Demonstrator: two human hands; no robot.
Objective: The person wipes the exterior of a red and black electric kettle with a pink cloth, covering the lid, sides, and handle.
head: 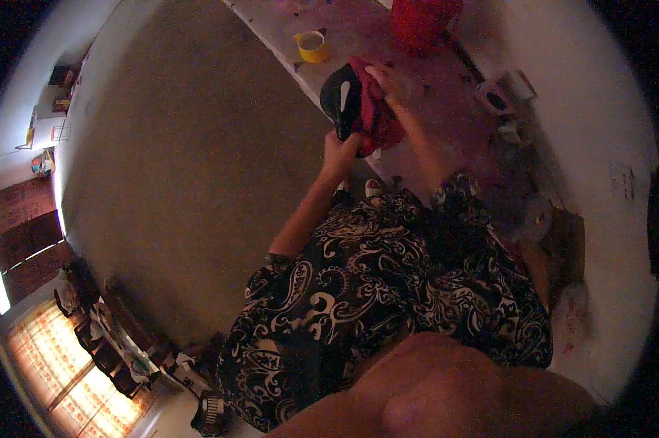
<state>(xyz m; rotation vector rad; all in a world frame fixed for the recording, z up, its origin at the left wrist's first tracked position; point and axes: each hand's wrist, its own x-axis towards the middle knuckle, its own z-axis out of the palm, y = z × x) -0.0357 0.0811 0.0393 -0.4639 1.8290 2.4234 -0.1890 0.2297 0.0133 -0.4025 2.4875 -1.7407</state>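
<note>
Both my hands hold a black-and-red item [340, 98] that looks like a cap, with a white streak on its black part. My left hand [343, 145] grips its lower edge, thumb on top. At the red cloth side, my right hand [383, 82] has its fingers on the upper edge. The item is over the light edge of a reddish, stained surface [433, 115]. Beyond it, a yellow cup [313, 49] stands on that surface. Dim light and blur hide the item's finer details.
A red object [425, 22] sits at the top right, partly cut off. Along the right wall are a pale item with a dark round opening [493, 98] and a brown box [567, 241]. Brown floor [198, 153] spreads left, with chairs [105, 350] near a curtained window [72, 356].
</note>
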